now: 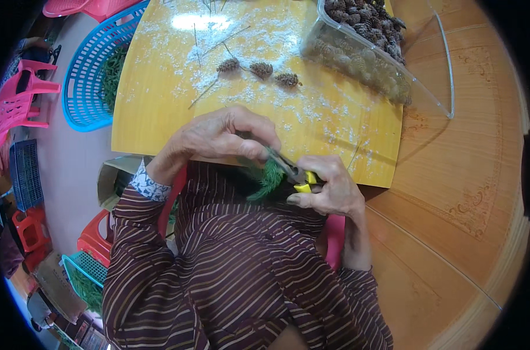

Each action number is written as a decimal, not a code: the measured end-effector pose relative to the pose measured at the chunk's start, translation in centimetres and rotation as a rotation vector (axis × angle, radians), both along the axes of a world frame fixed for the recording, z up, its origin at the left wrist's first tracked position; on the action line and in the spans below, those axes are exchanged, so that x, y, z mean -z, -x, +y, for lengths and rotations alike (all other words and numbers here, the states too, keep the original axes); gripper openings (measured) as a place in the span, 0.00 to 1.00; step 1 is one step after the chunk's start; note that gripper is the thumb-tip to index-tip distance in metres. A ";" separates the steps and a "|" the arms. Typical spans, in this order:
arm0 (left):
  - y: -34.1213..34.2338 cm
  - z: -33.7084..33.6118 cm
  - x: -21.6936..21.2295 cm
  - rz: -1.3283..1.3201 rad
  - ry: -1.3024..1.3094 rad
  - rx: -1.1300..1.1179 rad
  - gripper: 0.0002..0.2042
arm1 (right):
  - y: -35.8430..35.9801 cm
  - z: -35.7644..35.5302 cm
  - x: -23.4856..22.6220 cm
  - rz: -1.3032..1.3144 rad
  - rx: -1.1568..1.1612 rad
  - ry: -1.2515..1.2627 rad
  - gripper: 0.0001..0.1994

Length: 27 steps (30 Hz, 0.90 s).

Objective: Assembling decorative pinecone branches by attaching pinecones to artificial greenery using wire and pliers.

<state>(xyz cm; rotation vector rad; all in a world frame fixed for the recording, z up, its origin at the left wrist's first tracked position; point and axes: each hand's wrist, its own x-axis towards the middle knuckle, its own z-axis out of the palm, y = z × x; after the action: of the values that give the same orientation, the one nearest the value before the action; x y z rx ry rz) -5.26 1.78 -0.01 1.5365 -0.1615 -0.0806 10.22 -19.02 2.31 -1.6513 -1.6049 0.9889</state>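
Note:
My left hand (221,137) pinches a small green artificial pine sprig (269,178) at the near edge of a yellow board (160,116). My right hand (329,189) grips yellow-handled pliers (297,175), whose jaws meet the sprig's stem just below my left fingers. Three small pine cones (260,70) lie in a row on the board, further away, with thin wire stems and white flakes scattered around them.
A clear plastic tub (364,58) full of pine cones stands at the far right of the board, on a round wooden table (451,204). A blue basket (87,76) with green sprigs stands to the left. Pink and red plastic stools and crates sit on the floor.

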 end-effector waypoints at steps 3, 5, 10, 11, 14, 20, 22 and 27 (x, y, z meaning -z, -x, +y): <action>0.2 0.2 -0.1 0.071 0.022 -0.082 0.08 | -0.9 -0.5 0.5 -0.024 0.060 -0.008 0.19; 0.4 0.4 0.1 0.099 0.090 -0.199 0.07 | -1.4 -0.4 0.9 -0.037 0.132 -0.030 0.19; 0.2 0.2 0.1 0.149 0.121 -0.244 0.06 | -0.9 -0.2 0.8 -0.129 0.374 -0.078 0.19; 0.2 0.2 0.2 0.133 0.098 -0.254 0.06 | -0.6 0.1 0.9 -0.156 0.466 -0.113 0.18; 0.1 0.0 0.4 0.101 0.053 -0.275 0.06 | -0.1 0.5 1.0 -0.210 0.648 -0.183 0.16; -0.2 -0.1 0.0 0.048 -0.065 -0.269 0.07 | -0.5 0.1 1.1 -0.184 0.543 -0.197 0.12; -0.2 0.0 0.2 0.008 -0.090 -0.265 0.07 | -0.5 0.0 1.4 -0.167 0.481 -0.211 0.12; -0.2 0.0 0.1 -0.045 -0.119 -0.237 0.10 | 0.0 0.4 1.6 -0.266 0.520 -0.227 0.12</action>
<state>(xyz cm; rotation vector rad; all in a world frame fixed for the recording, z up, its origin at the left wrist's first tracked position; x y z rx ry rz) -5.05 1.76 -0.11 1.6660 -0.0094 0.1344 10.25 -18.62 0.71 -1.9509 -1.2782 0.3230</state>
